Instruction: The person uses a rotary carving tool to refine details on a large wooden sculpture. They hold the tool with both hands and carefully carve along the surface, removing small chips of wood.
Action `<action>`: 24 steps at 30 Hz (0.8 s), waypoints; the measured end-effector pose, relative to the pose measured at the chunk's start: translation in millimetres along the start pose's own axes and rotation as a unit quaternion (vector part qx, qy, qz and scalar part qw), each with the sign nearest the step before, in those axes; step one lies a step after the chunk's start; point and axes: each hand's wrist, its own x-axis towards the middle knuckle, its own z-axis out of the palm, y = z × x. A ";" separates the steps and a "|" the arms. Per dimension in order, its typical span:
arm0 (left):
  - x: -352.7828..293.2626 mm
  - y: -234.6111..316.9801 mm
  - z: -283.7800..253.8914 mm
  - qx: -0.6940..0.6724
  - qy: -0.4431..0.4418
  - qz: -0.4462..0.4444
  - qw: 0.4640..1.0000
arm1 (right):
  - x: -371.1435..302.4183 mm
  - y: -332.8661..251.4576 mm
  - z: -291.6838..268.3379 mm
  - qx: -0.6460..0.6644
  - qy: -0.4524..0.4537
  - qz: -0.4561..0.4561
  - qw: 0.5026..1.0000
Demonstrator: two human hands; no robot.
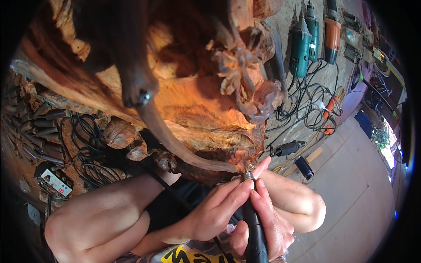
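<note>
A black rotary carving handpiece [255, 232] stands in front of me, its metal collar pointing up and away. My left hand [219, 206] grips its neck from the left, thumb near the collar. My right hand [271, 221] wraps round the body, with one finger stretched out toward the wood. The small bit at the handpiece's tip is at the lower edge of a large reddish-brown wood carving [193, 96]; whether it touches is too small to tell. A curved wooden branch [175, 147] sweeps down the carving to just beside the tip.
Two green power tools [300, 55] and an orange one [332, 37] lie at the right among tangled black cords [302, 94]. Nearer are a black tool [289, 148] and a dark cylinder [304, 168]. At the left are dark wood pieces [46, 127] and a white control box [57, 182].
</note>
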 end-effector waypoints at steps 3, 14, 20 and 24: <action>-0.6 0.2 -0.1 0.000 0.007 0.002 1.000 | -21.1 -4.8 56.4 -0.157 0.173 -0.134 0.963; -0.7 2.3 2.7 0.054 -0.017 0.006 0.998 | 8.8 19.4 -24.3 0.168 -0.151 0.062 0.972; -1.2 -3.2 1.7 0.099 -0.009 0.008 0.995 | 20.4 15.6 -30.3 0.311 -0.207 0.148 0.916; 7.1 -2.5 1.8 0.117 -0.027 -0.019 0.993 | 16.8 23.7 -28.9 0.411 -0.172 0.204 0.872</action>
